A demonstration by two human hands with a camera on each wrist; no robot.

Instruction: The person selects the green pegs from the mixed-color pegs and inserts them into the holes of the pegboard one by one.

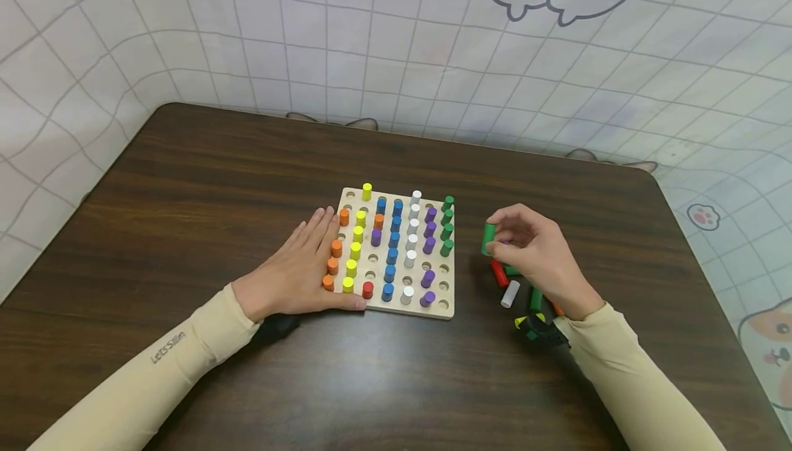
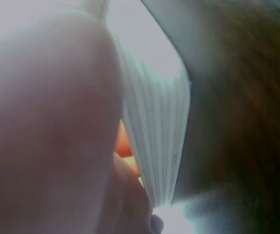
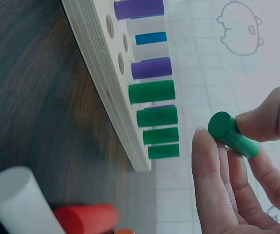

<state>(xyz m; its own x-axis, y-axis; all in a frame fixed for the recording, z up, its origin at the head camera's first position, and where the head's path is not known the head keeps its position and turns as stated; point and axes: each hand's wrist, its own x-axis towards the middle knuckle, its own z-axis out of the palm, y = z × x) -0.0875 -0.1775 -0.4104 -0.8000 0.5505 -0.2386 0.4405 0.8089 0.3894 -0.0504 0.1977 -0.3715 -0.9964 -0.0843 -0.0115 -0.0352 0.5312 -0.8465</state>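
I observe the right hand [image 1: 537, 251] pinching a green peg [image 1: 488, 238] near the board [image 1: 417, 310]; the left hand [image 1: 297, 274], fingers straight, touches the board.

We can read one text, in the head view: dark lettering [image 1: 168, 347] on the cream left sleeve [image 1: 139, 379], which looks to us like "Let'sslim". It slants upward towards the cuff [image 1: 238, 310]; its small last letters we read less surely.
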